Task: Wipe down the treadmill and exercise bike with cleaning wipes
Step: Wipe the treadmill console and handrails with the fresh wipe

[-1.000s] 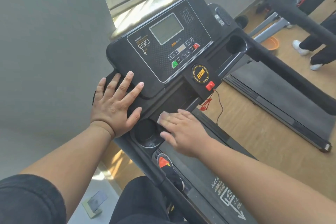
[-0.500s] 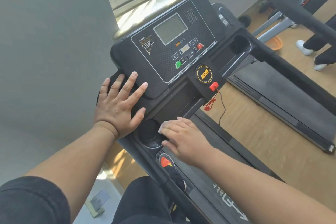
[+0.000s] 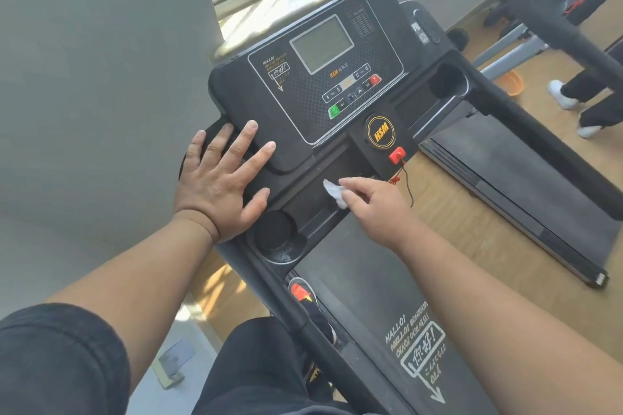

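Pinching a small white wipe (image 3: 333, 193) between thumb and forefinger, the right hand (image 3: 377, 209) held it against the recessed tray of the treadmill (image 3: 337, 77) console, just below the round yellow-ringed HSM badge (image 3: 380, 131) and beside the red safety key (image 3: 396, 155), whose red cord (image 3: 406, 184) hung down past the knuckles. The other fingers of that hand were loosely curled. The left hand (image 3: 219, 178) lay flat on the lower left corner of the console, its fingers (image 3: 236, 145) spread wide and straight, gripping nothing, with the thumb near the round cup holder (image 3: 276, 236). Above the hands sat the grey display (image 3: 322, 44), a green button (image 3: 334, 110) and a red button (image 3: 375, 79). A black shoe with an orange patch (image 3: 303, 296) stood at the belt's left edge. A second treadmill (image 3: 505, 178) lay to the right on the wooden floor (image 3: 472, 239), and another person's white shoes (image 3: 559, 94) showed beyond it, near an orange bowl (image 3: 510, 81).
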